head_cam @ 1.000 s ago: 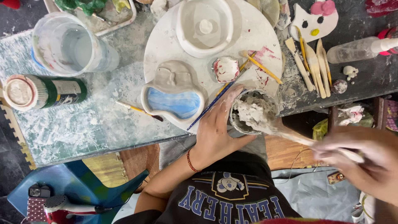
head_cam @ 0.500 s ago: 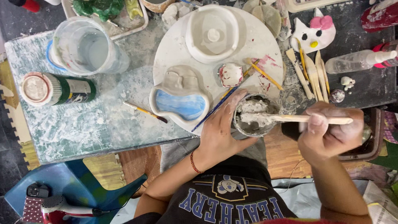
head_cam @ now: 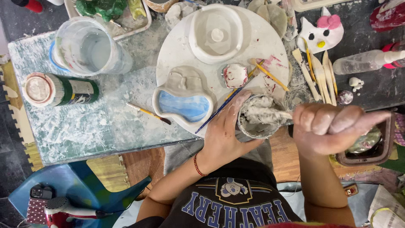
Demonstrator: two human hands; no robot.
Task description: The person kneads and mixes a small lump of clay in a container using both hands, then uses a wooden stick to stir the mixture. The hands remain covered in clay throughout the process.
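At the far left of the table [head_cam: 76,126] a green can [head_cam: 61,89] lies on its side, and behind it stands a clear plastic cup [head_cam: 90,50] with cloudy water. A small paintbrush [head_cam: 148,113] lies on the table just beside the round white board [head_cam: 177,50]. On this board sits a clay dish with blue glaze [head_cam: 184,102], and a white clay bowl [head_cam: 216,33] is behind it. My left hand [head_cam: 223,135] comes up from my body with the wrist bent, and its fingers and thumb wrap around the small cup of grey clay paste [head_cam: 258,116], at the front edge of the board. To the right, my right hand [head_cam: 331,126] is raised closer to the camera, curled into a fist around the wooden stick [head_cam: 276,113], whose end is in the paste. Further right, wooden tools [head_cam: 318,76] lie near a white cat-shaped piece [head_cam: 322,33]
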